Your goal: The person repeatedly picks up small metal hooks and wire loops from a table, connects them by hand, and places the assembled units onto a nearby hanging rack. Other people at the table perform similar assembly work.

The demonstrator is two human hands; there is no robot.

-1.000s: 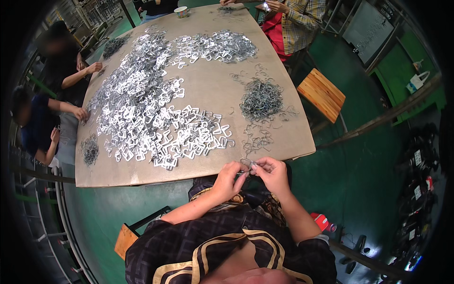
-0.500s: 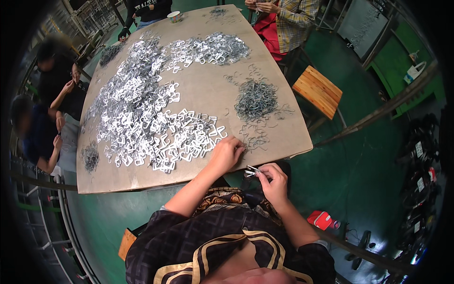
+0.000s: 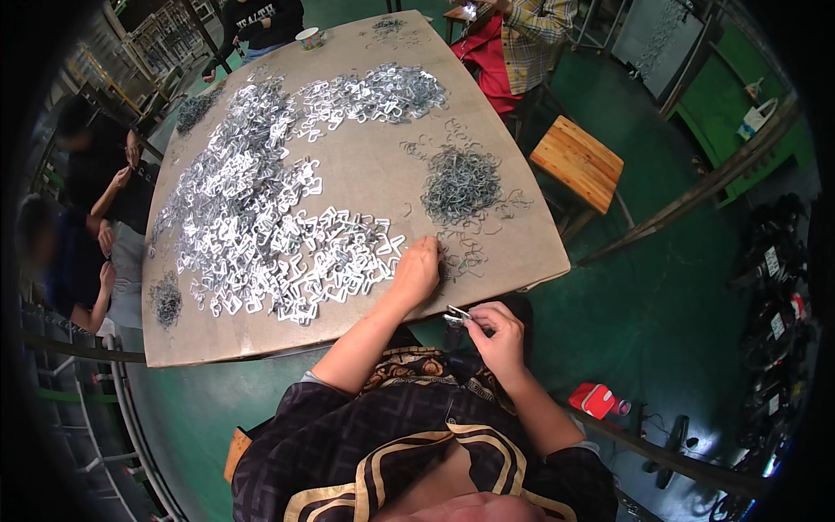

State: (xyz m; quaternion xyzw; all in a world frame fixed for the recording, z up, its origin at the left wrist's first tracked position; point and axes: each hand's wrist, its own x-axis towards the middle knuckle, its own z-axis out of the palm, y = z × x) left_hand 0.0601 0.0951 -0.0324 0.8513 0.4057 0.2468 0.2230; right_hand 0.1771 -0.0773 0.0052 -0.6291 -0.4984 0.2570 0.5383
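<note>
My left hand (image 3: pixel 417 268) reaches onto the brown table (image 3: pixel 365 178) and rests its fingers on loose thin wire clips (image 3: pixel 465 252) at the near edge, beside a wide spread of shiny flat metal pieces (image 3: pixel 278 235). Whether it grips one is hidden. My right hand (image 3: pixel 500 335) stays below the table edge, over my lap, pinching a small shiny metal piece (image 3: pixel 457 315) between thumb and fingers. A dense grey pile of wire clips (image 3: pixel 461 181) lies farther out on the table.
Other people sit at the table's left side (image 3: pixel 96 217) and far end (image 3: pixel 531 35). A wooden stool (image 3: pixel 576 163) stands to the right on the green floor. A paper cup (image 3: pixel 309 37) sits at the far edge. A red object (image 3: pixel 600 400) lies on the floor.
My hands were together at the table edge; the left one has since reached out onto the table to the loose clips, and the right has stayed back holding the metal piece.
</note>
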